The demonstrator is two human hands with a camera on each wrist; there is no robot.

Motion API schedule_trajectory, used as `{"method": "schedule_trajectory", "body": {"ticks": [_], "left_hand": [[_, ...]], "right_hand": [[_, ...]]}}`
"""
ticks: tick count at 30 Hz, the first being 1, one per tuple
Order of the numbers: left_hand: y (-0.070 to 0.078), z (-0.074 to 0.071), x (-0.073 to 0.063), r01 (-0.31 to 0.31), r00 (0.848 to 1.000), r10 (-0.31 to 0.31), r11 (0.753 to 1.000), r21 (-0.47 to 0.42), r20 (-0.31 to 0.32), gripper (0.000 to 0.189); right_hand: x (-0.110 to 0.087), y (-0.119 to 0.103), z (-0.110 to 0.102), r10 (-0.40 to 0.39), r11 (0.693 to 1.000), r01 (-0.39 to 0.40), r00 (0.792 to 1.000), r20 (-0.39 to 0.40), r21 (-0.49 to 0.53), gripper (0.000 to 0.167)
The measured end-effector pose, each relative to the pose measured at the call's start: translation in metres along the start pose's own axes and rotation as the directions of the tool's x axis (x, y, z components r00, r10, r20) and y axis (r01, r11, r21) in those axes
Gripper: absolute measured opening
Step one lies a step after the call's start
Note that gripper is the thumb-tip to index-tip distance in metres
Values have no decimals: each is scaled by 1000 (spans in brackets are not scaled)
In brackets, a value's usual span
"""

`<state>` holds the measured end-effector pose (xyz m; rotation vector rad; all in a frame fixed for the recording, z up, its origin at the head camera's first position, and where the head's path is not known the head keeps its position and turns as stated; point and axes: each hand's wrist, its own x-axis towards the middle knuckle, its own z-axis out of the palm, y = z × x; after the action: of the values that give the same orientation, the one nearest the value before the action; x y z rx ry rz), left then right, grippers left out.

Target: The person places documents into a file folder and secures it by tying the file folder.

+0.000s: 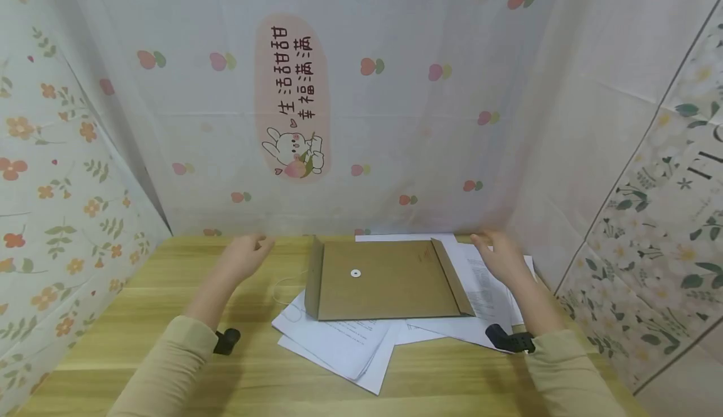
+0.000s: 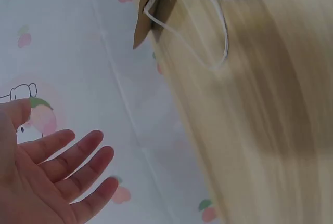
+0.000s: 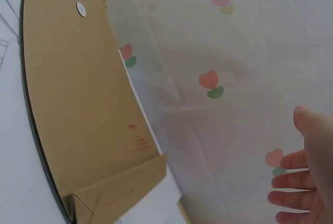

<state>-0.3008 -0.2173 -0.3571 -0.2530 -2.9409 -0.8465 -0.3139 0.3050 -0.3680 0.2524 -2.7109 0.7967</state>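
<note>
A brown kraft document envelope (image 1: 395,285) lies on loose papers, its left flap (image 1: 314,279) and right flap (image 1: 453,277) standing partly up. On its face is a white round button (image 1: 356,273); a white string (image 2: 225,37) trails from the left flap. My left hand (image 1: 246,256) is raised to the left of the envelope, holding nothing, and its fingers (image 2: 88,164) are spread in the left wrist view. On the other side, my right hand (image 1: 499,252) is held up above the papers, apart from the envelope, with loosely extended fingers (image 3: 294,185).
Printed sheets (image 1: 344,341) stick out below the envelope, and more papers (image 1: 488,285) lie to its right. All rest on a wooden table (image 1: 254,367). Patterned curtains (image 1: 395,122) hang behind and at both sides.
</note>
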Motion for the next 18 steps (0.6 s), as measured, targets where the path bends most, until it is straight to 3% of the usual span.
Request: {"method": "schedule_trajectory", "body": {"ticks": [7, 12, 18], "left_hand": [[-3, 26, 1, 85, 996, -85, 982, -167, 13, 63], [-5, 47, 0, 113, 994, -106, 941, -320, 40, 61], [-3, 65, 1, 126, 992, -117, 887, -445, 47, 57]], "right_hand": [[-9, 3, 17, 89, 995, -90, 996, 31, 46, 63], [-13, 2, 30, 157, 983, -162, 985, 73, 84, 63], [-21, 0, 45, 178, 976, -190, 978, 111, 106, 57]]}}
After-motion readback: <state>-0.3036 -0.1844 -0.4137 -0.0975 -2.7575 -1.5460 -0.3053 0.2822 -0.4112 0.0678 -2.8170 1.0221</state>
